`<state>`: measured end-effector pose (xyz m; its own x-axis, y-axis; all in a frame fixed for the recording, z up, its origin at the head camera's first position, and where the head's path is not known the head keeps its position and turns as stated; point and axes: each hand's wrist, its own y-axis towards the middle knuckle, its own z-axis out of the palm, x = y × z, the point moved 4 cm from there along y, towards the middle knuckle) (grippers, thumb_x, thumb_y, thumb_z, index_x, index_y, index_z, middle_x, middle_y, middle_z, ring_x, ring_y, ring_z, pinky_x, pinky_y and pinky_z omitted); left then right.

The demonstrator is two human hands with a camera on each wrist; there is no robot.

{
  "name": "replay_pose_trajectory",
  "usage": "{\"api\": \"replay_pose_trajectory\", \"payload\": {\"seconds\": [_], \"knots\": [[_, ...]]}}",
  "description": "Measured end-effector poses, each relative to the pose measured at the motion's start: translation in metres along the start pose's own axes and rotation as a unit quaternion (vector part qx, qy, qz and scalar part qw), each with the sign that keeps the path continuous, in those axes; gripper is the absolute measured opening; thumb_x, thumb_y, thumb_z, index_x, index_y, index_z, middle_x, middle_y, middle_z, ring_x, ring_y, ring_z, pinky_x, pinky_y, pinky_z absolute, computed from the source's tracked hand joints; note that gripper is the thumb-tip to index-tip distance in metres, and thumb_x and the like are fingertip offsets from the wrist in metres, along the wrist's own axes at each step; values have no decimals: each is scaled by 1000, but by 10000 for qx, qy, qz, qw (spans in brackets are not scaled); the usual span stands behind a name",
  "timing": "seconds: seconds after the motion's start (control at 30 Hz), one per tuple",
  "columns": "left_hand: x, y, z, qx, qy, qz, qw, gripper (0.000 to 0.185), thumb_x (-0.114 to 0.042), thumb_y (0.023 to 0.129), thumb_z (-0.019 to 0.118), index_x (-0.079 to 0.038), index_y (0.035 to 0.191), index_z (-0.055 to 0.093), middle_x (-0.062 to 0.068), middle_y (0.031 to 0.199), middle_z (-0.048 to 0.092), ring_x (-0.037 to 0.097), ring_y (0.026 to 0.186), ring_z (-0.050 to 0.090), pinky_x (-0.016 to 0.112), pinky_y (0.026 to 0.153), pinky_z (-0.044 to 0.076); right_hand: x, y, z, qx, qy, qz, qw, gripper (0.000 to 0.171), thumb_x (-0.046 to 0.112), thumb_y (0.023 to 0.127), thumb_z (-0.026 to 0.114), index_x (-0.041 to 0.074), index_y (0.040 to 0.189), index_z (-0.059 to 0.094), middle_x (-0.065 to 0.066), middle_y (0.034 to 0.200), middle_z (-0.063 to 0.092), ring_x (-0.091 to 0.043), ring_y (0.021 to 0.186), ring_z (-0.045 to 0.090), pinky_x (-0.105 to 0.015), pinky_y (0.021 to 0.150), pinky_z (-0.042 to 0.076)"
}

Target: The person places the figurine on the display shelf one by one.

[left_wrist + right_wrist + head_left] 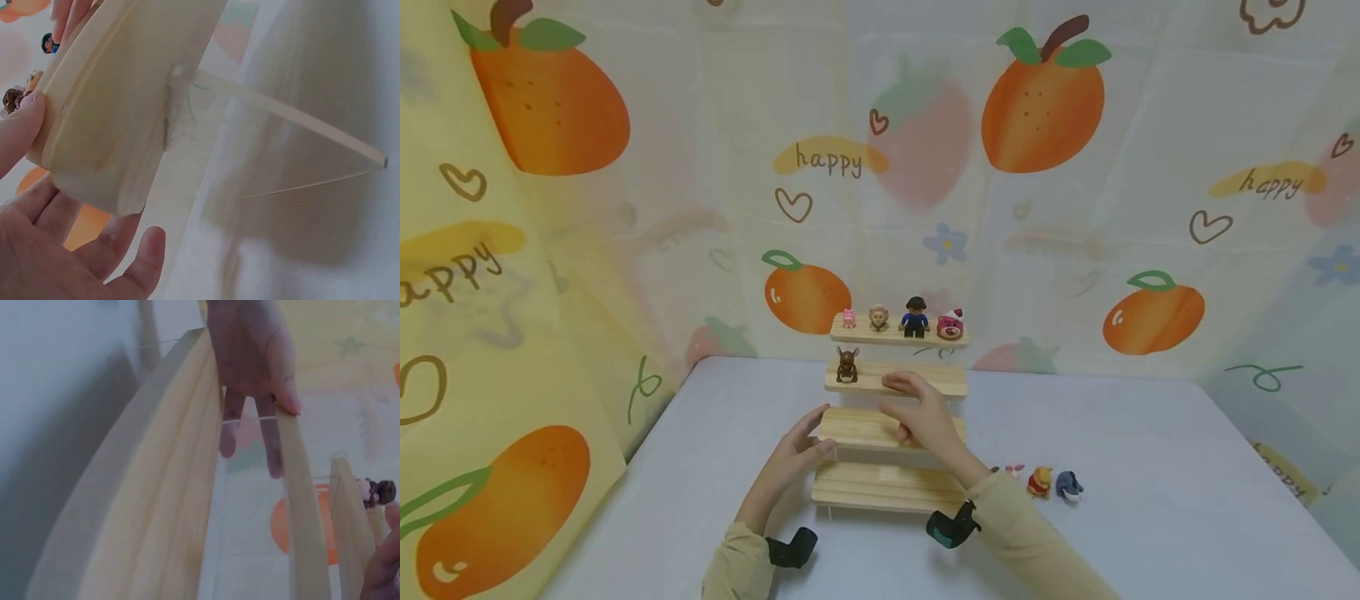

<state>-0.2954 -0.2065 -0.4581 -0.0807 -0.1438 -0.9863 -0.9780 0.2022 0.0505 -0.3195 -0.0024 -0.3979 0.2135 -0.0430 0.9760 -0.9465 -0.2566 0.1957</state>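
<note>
A tiered wooden display shelf (865, 483) stands in the middle of the table. My left hand (790, 462) holds the left end of its second-lowest tier, the thumb (25, 125) against the board and the other fingers spread below. Over the right part of the middle tiers is my right hand (928, 417), fingers loosely bent, with no thing visible in it. A brown big-eared toy figure (847, 366) stands at the left of the second tier from the top. On the top tier are a small pink figure (848, 318), a monkey-like figure (878, 317), a blue-clothed figure (914, 318) and a pink bear (951, 324).
On the white table (1150, 483), right of the shelf, sit a yellow bear in red (1040, 482), a blue-grey donkey figure (1069, 486) and a small pink figure (1015, 472) partly behind my right forearm. A fruit-printed cloth (925, 150) hangs behind the table.
</note>
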Motion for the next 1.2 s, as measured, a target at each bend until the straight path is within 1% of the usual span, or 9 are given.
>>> {"api": "replay_pose_trajectory", "payload": {"seconds": [0.13, 0.37, 0.5, 0.67, 0.8, 0.87, 0.97, 1.07, 1.2], "knots": [[5, 1, -1, -53, 16, 69, 10000, 63, -17, 85, 63, -9, 139, 31, 18, 140, 29, 25, 96, 53, 35, 79, 43, -1, -11, -14, 168, 166, -2, 9997, 39, 0, 84, 60, 3, 122, 51, -13, 121, 53, -10, 36, 44, -22, 36, 36], [4, 0, -1, -19, 49, 133, 9999, 63, -18, 85, 62, -9, 139, 31, 19, 140, 28, 25, 95, 54, 33, 77, 44, 11, -46, -44, 281, 48, -217, 9994, 27, -1, 85, 58, -12, 109, 53, -27, 105, 57, -10, 41, 44, -23, 40, 39], [2, -1, -1, -12, 19, 171, 9999, 63, -17, 86, 61, -7, 139, 30, 19, 140, 27, 25, 95, 53, 34, 77, 44, -4, -61, -63, 293, 86, -109, 9995, 28, 2, 84, 60, -11, 108, 54, -27, 104, 58, -10, 40, 44, -25, 39, 40], [3, -1, 0, 68, -18, 173, 9998, 62, -15, 87, 60, -7, 140, 28, 19, 140, 27, 26, 96, 53, 34, 78, 44, -28, -77, -91, 234, -105, 111, 9996, 31, 9, 84, 62, -5, 111, 53, -24, 107, 58, -9, 38, 44, -27, 32, 33], [0, -2, 0, 30, -54, 93, 9999, 60, -12, 87, 59, -8, 140, 30, 19, 141, 26, 25, 96, 53, 33, 77, 44, -40, -88, -112, -42, -88, 307, 9995, 33, 9, 84, 62, -5, 112, 51, -22, 108, 57, -9, 37, 43, -26, 35, 36], [-6, -4, 1, 55, -75, 106, 9999, 60, -9, 87, 58, -5, 139, 29, 22, 140, 25, 26, 96, 52, 34, 77, 44, -45, -93, -121, -233, -110, 429, 9987, 33, 8, 84, 63, -4, 112, 52, -21, 109, 57, -10, 37, 42, -26, 36, 38], [-16, -8, 3, 76, -17, 117, 9999, 59, -8, 88, 57, -2, 139, 28, 25, 140, 24, 26, 96, 52, 34, 77, 44, -52, -99, -129, -364, -344, 570, 9971, 33, 7, 83, 63, -3, 112, 53, -23, 113, 54, -11, 36, 42, -27, 35, 38], [-24, -12, 4, 63, 97, 88, 9999, 59, -9, 88, 56, 0, 139, 27, 25, 140, 23, 26, 97, 52, 35, 78, 43, -58, -102, -134, -334, -584, 640, 9957, 35, 6, 83, 64, -4, 114, 52, -28, 117, 50, -12, 37, 43, -28, 36, 39], [-25, -12, 5, 95, 107, 30, 9999, 60, -9, 89, 56, -1, 139, 25, 24, 140, 24, 27, 99, 51, 35, 80, 43, -63, -107, -139, -161, -963, 858, 9915, 39, 5, 82, 64, -5, 117, 50, -29, 118, 49, -12, 37, 43, -27, 35, 39]]}}
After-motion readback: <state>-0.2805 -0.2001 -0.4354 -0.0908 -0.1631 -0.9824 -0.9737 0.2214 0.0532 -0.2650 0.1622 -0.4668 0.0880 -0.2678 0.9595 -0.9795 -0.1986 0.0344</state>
